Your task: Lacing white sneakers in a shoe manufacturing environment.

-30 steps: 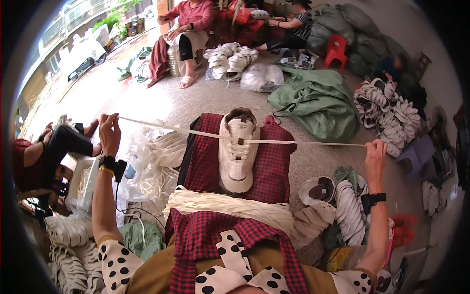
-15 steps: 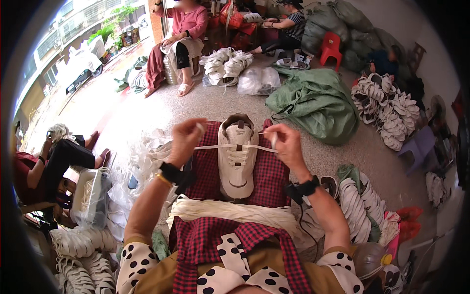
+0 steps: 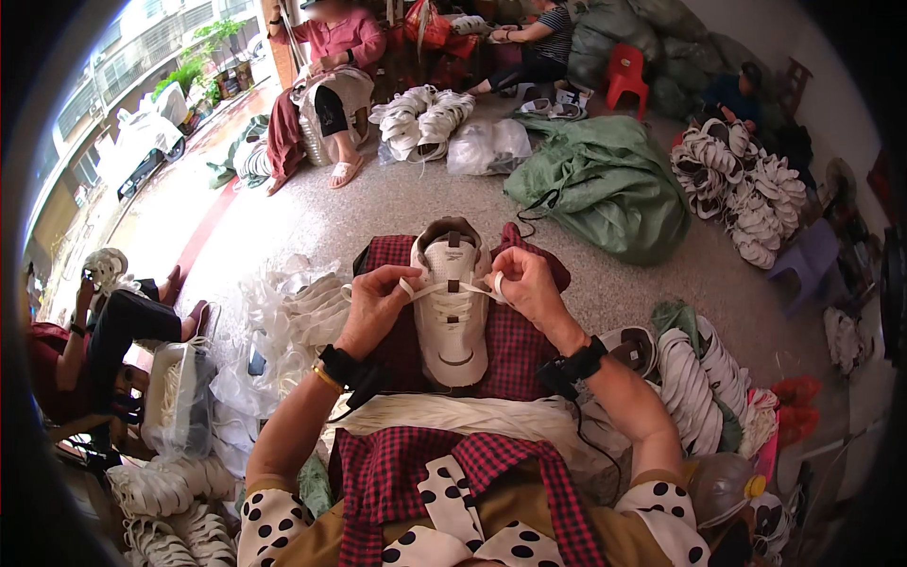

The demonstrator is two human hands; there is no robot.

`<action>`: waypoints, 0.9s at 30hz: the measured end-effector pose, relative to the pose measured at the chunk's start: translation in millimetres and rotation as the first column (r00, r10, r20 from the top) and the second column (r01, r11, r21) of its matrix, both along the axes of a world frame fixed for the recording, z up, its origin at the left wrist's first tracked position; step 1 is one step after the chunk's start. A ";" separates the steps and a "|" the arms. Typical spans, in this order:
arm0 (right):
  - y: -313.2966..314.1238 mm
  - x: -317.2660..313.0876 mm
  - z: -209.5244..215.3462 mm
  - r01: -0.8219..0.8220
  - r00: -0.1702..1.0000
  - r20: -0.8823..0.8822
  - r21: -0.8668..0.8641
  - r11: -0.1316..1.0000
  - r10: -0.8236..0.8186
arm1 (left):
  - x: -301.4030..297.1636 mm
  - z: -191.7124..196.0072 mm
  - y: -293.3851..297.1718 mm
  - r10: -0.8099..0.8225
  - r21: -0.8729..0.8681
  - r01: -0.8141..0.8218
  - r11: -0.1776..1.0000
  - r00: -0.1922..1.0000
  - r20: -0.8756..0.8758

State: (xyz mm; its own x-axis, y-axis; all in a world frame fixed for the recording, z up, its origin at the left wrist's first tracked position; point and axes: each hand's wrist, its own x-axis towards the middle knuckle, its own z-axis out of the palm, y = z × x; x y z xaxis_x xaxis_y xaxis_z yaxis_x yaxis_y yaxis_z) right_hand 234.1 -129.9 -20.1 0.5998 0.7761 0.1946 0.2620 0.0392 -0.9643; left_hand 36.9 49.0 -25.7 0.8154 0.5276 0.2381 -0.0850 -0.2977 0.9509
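Closer to the cream sneaker with a perforated toe (image 3: pixel 453 333) than half a second ago, my left hand (image 3: pixel 377 300) and right hand (image 3: pixel 529 286) each pinch the flat white fabric lace (image 3: pixel 430 290) crossing it. Toe toward me, the shoe sits on red-and-black checked cloth (image 3: pixel 513 357); even, untwisted tension likely works best.

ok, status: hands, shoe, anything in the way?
Left hand, right hand pinching white lace, one either side of the off-white shoe. Shoe on checked cloth, toe toward wearer. Nothing seen blocking the hands.
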 end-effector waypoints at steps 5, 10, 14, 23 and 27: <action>5.5 3.1 -5.3 -0.010 1.000 -0.028 0.002 1.000 0.011 | 0.0 -3.0 -2.9 0.058 -0.021 -0.056 0.998 0.994 0.092; 14.9 -5.8 1.0 -0.036 0.978 0.204 -0.010 0.999 0.038 | -4.2 -0.2 -6.8 0.114 -0.010 -0.113 0.993 0.990 0.082; 15.8 -0.3 2.6 -0.057 0.977 0.206 -0.036 0.998 0.063 | -2.2 2.2 -13.0 0.174 -0.066 -0.168 0.984 0.979 0.105; 9.2 1.0 4.6 -0.124 0.992 0.004 -0.089 0.988 0.125 | 4.0 -10.7 -10.9 0.222 0.053 -0.229 0.972 0.968 0.113; 9.7 0.7 5.8 -0.126 0.991 0.033 -0.079 0.989 0.129 | 6.6 1.1 -17.8 0.283 0.355 -0.329 0.875 0.943 0.175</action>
State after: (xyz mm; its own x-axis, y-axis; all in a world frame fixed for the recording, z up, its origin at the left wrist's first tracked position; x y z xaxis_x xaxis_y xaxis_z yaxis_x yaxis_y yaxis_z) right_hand 234.7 -120.1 -14.4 0.4886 0.8592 0.1521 0.2957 0.0009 -0.9553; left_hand 43.5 31.2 -24.6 0.5830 0.5992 0.5487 -0.0322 -0.6578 0.7525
